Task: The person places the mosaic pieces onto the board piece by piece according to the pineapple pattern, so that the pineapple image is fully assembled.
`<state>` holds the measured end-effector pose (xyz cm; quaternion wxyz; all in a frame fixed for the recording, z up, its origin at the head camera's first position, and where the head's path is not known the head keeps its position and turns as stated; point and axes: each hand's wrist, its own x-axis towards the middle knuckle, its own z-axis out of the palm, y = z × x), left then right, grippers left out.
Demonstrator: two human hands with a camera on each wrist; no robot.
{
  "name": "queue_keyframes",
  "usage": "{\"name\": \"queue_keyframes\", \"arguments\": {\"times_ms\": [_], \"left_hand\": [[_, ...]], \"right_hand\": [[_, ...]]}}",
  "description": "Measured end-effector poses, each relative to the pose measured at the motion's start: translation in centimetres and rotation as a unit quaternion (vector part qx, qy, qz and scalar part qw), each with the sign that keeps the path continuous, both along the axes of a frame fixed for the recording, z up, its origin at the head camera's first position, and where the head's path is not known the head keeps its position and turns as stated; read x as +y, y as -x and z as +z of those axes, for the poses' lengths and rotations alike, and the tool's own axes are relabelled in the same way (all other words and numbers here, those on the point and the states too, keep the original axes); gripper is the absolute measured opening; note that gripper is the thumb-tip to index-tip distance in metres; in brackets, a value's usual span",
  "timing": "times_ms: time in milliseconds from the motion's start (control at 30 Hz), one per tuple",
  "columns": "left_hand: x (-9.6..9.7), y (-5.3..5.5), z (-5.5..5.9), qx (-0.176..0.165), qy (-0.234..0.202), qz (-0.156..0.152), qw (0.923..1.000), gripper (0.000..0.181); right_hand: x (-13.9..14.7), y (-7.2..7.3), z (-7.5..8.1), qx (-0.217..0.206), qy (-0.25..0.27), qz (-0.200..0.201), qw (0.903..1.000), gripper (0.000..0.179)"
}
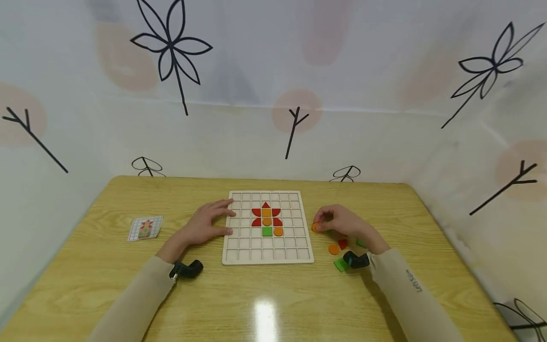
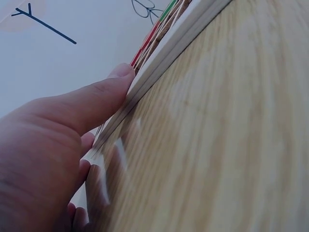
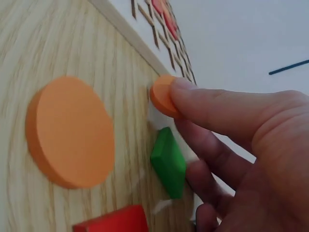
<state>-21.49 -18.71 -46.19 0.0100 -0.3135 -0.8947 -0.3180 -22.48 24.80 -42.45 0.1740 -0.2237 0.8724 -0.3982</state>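
A white grid board (image 1: 243,256) lies on the table with coloured pieces in its middle: a red triangle, several red quarter-round pieces, an orange square, a green square and two orange discs. My left hand (image 1: 205,223) rests on the board's left edge, fingers spread and loosely extended. The left wrist view shows its thumb (image 2: 104,96) against the board's side. Just right of the board, my right hand (image 1: 344,222) pinches an orange disc (image 3: 161,94) between thumb and fingers. Under and beside that hand lie another orange disc (image 3: 72,133), a green piece (image 3: 169,162) and a red piece (image 3: 118,220).
A small printed card (image 1: 145,228) with a coloured grid pattern lies left of the left hand. A green square (image 1: 341,264) lies partly hidden by the right wrist camera (image 1: 355,260). Behind the wooden table (image 1: 231,304) hangs a white cloth (image 1: 231,137) with plant drawings.
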Motion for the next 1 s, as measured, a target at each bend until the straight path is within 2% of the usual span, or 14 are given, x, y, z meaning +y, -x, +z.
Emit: {"name": "queue_keyframes", "arguments": {"times_ms": [133,267,367,500,567,1000], "left_hand": [[0.1,0.1,0.2,-0.004,0.001,-0.001,1.0,0.047],[0.2,0.0,0.2,-0.006,-0.001,-0.001,1.0,0.047],[0.2,0.0,0.2,-0.005,-0.002,-0.001,1.0,0.047],[0.2,0.1,0.0,-0.004,-0.003,0.001,1.0,0.047],[0.2,0.1,0.0,-0.005,-0.003,0.002,1.0,0.046],[0.2,-0.2,0.3,-0.004,-0.001,0.002,1.0,0.046]], "right_hand": [[-0.6,0.0,0.2,0.021,0.012,-0.016,0.9996,0.012],[-3.0,-1.3,2.1,0.045,0.035,-0.033,0.9978,0.01],[-4.8,-1.7,2.6,0.049,0.049,-0.046,0.9965,0.009],[-6.0,-0.6,0.6,0.048,0.068,-0.051,0.9952,0.009],[-6.7,-0.5,0.1,0.048,0.079,-0.046,0.9947,0.009],[-11.5,-0.7,-0.7,0.072,0.105,-0.002,0.9919,0.007]]}}
